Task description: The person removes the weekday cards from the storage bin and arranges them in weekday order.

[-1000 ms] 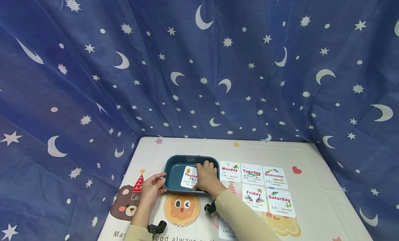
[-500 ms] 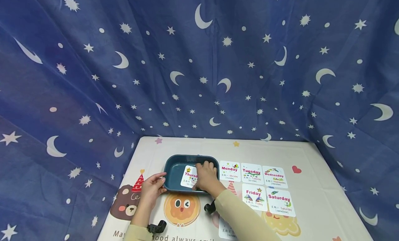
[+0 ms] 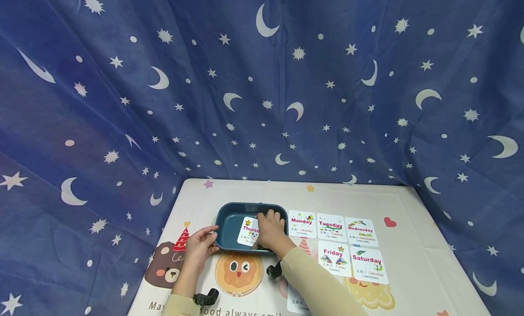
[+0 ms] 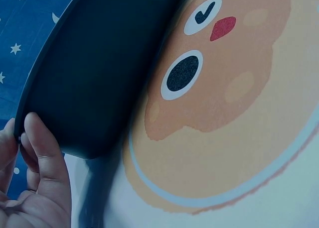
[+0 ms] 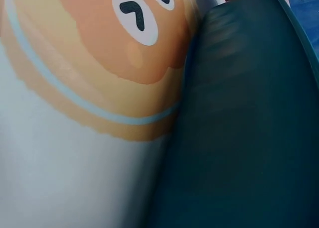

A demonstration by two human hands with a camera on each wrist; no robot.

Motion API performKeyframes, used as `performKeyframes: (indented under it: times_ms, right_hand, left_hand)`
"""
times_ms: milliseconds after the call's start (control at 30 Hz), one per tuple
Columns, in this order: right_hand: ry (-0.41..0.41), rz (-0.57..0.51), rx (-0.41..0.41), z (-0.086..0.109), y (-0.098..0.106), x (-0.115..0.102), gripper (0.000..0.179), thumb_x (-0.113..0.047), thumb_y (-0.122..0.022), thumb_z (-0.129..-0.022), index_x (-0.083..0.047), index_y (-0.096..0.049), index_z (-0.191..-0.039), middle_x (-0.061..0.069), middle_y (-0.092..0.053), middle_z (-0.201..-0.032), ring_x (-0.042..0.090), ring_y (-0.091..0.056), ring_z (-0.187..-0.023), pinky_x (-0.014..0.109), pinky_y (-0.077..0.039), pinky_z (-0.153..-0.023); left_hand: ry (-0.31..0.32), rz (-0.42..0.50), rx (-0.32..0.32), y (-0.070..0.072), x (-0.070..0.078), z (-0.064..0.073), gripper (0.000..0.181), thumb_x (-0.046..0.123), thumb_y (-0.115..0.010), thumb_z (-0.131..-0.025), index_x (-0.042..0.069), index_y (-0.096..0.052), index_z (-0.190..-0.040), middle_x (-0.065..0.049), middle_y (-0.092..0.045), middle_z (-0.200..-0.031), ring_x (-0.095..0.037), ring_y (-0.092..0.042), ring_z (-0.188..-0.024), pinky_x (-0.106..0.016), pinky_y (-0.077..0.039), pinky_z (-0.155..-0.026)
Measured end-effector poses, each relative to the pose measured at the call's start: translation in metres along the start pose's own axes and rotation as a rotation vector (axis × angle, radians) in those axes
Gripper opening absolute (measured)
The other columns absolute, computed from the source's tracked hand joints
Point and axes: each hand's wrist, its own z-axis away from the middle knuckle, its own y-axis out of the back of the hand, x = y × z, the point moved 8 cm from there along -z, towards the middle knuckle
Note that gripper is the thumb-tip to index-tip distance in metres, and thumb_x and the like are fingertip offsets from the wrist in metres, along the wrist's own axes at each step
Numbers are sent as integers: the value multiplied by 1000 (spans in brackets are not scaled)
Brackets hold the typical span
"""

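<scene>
A dark teal plastic box stands on the table, open side up. My left hand pinches its left end at the rim, thumb and fingers on either side of the wall. In the left wrist view that hand is at the lip of the box. Inside the box lies a white Thursday flashcard, its right part hidden under my right hand. The right hand's fingers curl at the card's far edge, its thumb near the close edge. The box wall fills much of the right wrist view.
Right of the box lie flashcards: Monday, Tuesday and Wednesday above Friday and Saturday. Another card is partly under the right sleeve. A starry blue curtain hangs behind the printed tablecloth.
</scene>
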Motion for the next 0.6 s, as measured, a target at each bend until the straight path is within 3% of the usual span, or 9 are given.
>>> performKeyframes:
  times_ms: [433,600]
  right_hand:
    - [-61,-57,-19,-2,2,0,84,-23,-108,-53,-14,-67,-125,14,-52,-119,34,-41,-110,49,-39,-89]
    - [-53,-30,-33,0,1,-2,94,-26,-108,-55,-16,-64,-138,13,-53,-126,33,-43,-114,50,-40,-92]
  left_hand:
    - [-4,5,-1,-1,0,0,34,1,-67,-103,-5,-69,-137,-3,-61,-86,-13,-60,-68,-24,-62,-62]
    - [-9,10,-7,0,1,1,35,1,-67,-104,-5,-67,-138,-4,-62,-88,-12,-60,-68,-24,-62,-62]
